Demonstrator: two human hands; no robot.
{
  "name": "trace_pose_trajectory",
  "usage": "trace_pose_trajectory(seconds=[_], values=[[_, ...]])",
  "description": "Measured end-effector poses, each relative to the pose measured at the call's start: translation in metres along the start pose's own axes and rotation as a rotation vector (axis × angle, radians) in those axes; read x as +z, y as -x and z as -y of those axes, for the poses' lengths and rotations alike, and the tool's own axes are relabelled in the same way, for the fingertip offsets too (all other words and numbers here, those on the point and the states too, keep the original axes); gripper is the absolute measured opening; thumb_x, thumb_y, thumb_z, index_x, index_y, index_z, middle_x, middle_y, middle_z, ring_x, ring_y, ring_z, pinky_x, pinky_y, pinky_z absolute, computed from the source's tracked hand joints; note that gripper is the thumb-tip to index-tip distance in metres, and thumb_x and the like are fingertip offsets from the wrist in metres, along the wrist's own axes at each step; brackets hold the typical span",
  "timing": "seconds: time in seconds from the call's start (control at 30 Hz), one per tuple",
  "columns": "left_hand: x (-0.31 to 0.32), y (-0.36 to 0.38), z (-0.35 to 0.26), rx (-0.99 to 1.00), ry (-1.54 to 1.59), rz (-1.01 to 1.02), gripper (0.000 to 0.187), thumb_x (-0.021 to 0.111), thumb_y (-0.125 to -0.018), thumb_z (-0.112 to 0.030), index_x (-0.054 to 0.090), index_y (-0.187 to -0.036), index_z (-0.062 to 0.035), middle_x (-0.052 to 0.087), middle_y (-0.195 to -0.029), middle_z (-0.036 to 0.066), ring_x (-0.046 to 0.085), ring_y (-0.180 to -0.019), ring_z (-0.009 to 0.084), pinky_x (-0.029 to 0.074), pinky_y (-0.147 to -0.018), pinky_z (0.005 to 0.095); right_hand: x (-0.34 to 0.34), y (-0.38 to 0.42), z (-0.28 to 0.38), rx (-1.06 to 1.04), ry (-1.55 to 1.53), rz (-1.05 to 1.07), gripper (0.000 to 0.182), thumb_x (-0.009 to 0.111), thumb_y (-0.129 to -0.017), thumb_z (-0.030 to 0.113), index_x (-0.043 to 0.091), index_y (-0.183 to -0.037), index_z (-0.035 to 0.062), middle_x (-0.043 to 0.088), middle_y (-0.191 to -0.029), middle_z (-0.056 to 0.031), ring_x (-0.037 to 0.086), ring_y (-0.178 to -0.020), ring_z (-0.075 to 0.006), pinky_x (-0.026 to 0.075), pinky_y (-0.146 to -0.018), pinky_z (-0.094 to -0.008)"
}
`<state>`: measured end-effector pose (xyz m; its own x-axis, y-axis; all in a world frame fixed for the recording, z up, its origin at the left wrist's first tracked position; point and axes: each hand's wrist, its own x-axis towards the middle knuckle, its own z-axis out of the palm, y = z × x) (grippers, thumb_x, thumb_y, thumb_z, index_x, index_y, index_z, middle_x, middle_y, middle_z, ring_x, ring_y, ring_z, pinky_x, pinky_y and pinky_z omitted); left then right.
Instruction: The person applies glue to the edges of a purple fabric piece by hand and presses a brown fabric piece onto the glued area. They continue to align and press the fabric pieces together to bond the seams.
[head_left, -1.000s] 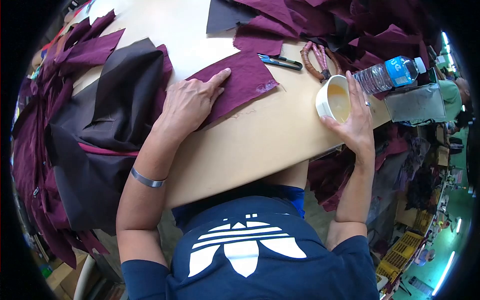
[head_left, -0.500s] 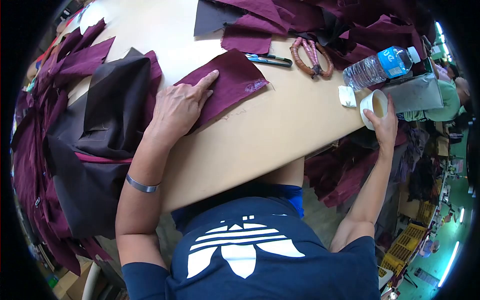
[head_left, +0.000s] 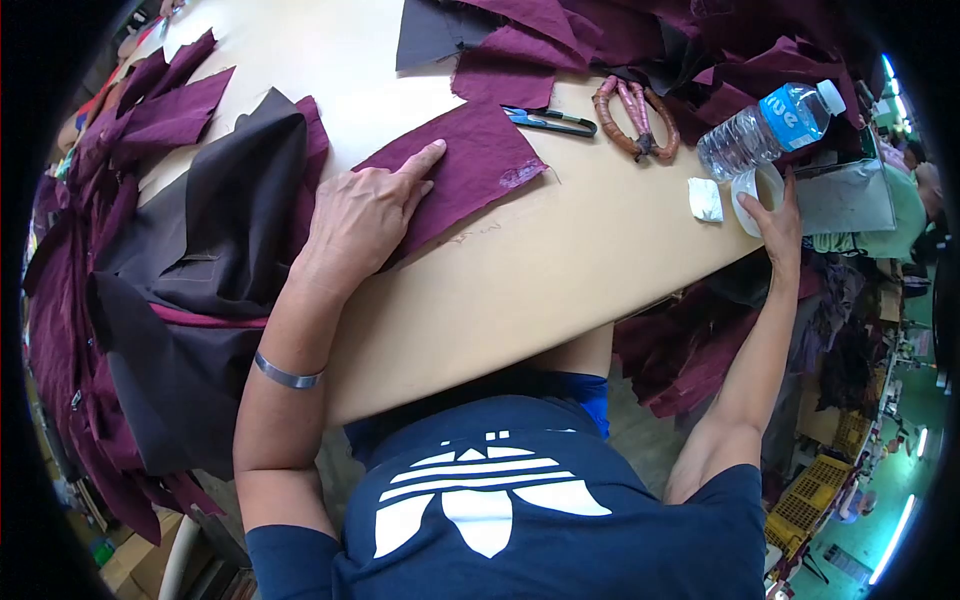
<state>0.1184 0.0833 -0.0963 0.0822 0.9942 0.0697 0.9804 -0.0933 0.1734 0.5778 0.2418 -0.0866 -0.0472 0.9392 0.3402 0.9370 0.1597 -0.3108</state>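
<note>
My left hand (head_left: 365, 215) rests on a maroon cloth piece (head_left: 475, 160), its index finger stretched out and pressing on the fabric. Whitish marks show at the cloth's right corner. At the table's right end, my right hand (head_left: 780, 215) has its fingers wrapped round a white cup (head_left: 748, 190) with a pale inside. Beside the cup lies a small folded white piece (head_left: 705, 200). Just behind it is a clear water bottle (head_left: 745, 145) with a blue label, lying tilted. Dark-handled snips (head_left: 550, 122) lie beyond the maroon piece.
Dark cloth (head_left: 240, 210) and maroon cloth (head_left: 75, 300) cover the table's left end. More maroon scraps (head_left: 530, 40) lie at the back. Brown and pink rings (head_left: 637, 120) sit near the bottle. Yellow crates (head_left: 810, 495) and people stand at the right, beyond the table (head_left: 480, 320).
My right hand and the cup have shifted slightly up in view, closer to the bottle, and the cup looks more upright. My left hand stays on the maroon cloth.
</note>
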Motion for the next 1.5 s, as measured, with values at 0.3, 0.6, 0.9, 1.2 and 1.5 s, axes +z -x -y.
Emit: trace_pose_trajectory(seconds=[0.3,0.6,0.9,1.2,1.5], values=[[-0.002,0.000,-0.001,0.006,-0.004,0.007,0.039,0.044,-0.094,-0.029,0.045,-0.133,-0.0230,0.060,-0.069,0.017,0.060,-0.064,0.0305,0.046,-0.062,0.0423,0.001,-0.031,0.059,-0.050,-0.791,-0.413,0.109,0.082,-0.065,0.015,0.007,-0.140,-0.0094,0.044,-0.131,-0.0191,0.047,-0.116,-0.0256,0.036,-0.099,-0.0332],[-0.003,0.000,-0.001,-0.026,0.007,0.045,0.039,0.045,-0.094,-0.027,0.046,-0.132,-0.0215,0.061,-0.072,0.014,0.060,-0.067,0.0301,0.047,-0.063,0.0420,0.029,-0.054,0.096,-0.101,-1.228,-0.509,0.082,0.079,-0.059,-0.006,0.034,-0.127,0.0041,0.050,-0.110,-0.0069,0.055,-0.098,-0.0189,0.049,-0.085,-0.0340],[-0.002,0.001,0.000,-0.026,0.017,0.023,0.039,0.045,-0.094,-0.028,0.047,-0.132,-0.0218,0.061,-0.073,0.014,0.060,-0.068,0.0301,0.047,-0.063,0.0420,0.071,-0.118,0.112,-0.088,-1.119,-0.710,0.075,0.079,-0.059,-0.006,0.034,-0.119,-0.0011,0.055,-0.101,-0.0097,0.060,-0.089,-0.0200,0.053,-0.078,-0.0336],[-0.001,0.002,0.000,-0.012,0.013,0.003,0.038,0.045,-0.094,-0.029,0.047,-0.131,-0.0234,0.062,-0.075,0.015,0.061,-0.068,0.0307,0.047,-0.062,0.0419,0.070,-0.121,0.100,-0.173,-1.089,-0.631,0.082,0.083,-0.059,0.000,0.031,-0.121,-0.0010,0.053,-0.106,-0.0092,0.057,-0.094,-0.0173,0.049,-0.084,-0.0313],[0.001,0.002,0.001,-0.005,0.007,-0.020,0.039,0.046,-0.093,-0.028,0.047,-0.131,-0.0226,0.061,-0.074,0.015,0.060,-0.068,0.0307,0.047,-0.062,0.0424,0.019,-0.054,0.102,-0.087,-0.973,-0.392,0.087,0.076,-0.070,0.006,0.020,-0.136,-0.0048,0.051,-0.121,-0.0168,0.052,-0.104,-0.0203,0.040,-0.094,-0.0323]])
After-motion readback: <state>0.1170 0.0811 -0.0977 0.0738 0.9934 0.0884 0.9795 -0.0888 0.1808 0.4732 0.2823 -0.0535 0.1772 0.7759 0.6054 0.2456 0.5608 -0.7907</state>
